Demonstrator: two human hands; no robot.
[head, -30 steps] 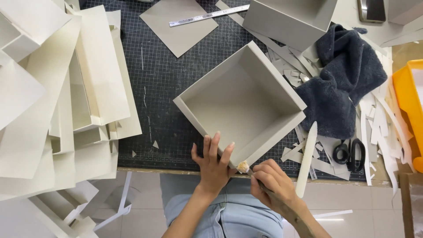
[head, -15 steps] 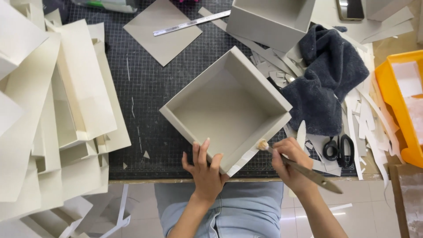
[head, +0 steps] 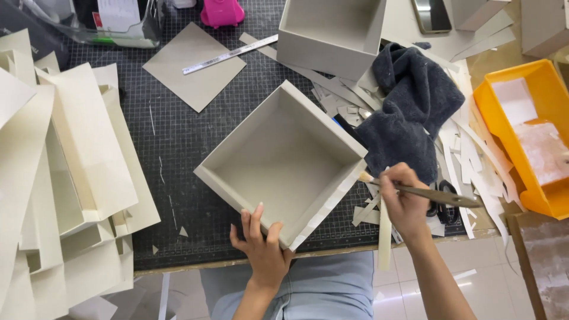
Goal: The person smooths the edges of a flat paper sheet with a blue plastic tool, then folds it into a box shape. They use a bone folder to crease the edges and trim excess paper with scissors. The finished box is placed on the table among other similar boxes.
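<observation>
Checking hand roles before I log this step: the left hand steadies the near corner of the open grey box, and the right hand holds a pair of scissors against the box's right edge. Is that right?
Not quite. In the head view the right hand holds a brush, not scissors; its bristle tip meets the box at the right corner. The scissors lie on the table behind that hand. The left hand does steady the near corner.

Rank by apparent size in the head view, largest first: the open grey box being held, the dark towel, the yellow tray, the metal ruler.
1. Open grey box
2. Dark towel
3. Yellow tray, cut off by the frame edge, so its place against the towel is unsure
4. Metal ruler
</observation>
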